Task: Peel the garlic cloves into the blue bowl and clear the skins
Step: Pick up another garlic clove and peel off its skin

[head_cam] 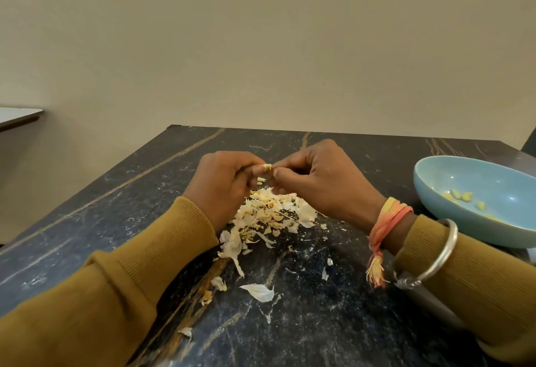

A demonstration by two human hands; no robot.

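Observation:
A small garlic clove is pinched between the fingertips of both hands, above the table's middle. My left hand grips it from the left and my right hand from the right, fingers curled. Right under the hands lies a heap of white and yellowish garlic skins. The blue bowl stands at the right with several peeled yellow cloves inside.
The dark marble table carries loose skin scraps, among them a larger white flake near the front. A beige wall stands behind the table's far edge. Another pale tabletop shows at far left.

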